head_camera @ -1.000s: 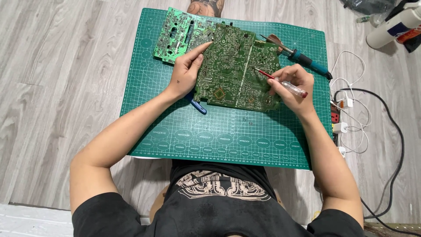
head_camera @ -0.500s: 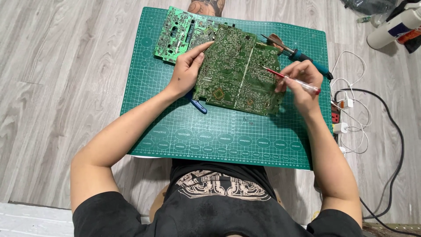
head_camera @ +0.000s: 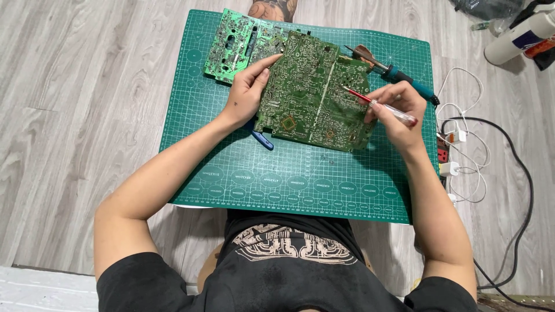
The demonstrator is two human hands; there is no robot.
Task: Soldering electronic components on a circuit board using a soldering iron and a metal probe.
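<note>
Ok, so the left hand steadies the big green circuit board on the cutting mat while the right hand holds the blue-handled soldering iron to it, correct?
Not quite. The head view shows the right hand holding a slim red-tipped tool to the board. The blue-handled soldering iron lies on the mat beyond that hand. The left hand does steady the board's left edge.

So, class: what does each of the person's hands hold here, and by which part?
Left hand grips the large circuit board by its left edge. Right hand pinches a red-tipped clear tool along its shaft.
</note>
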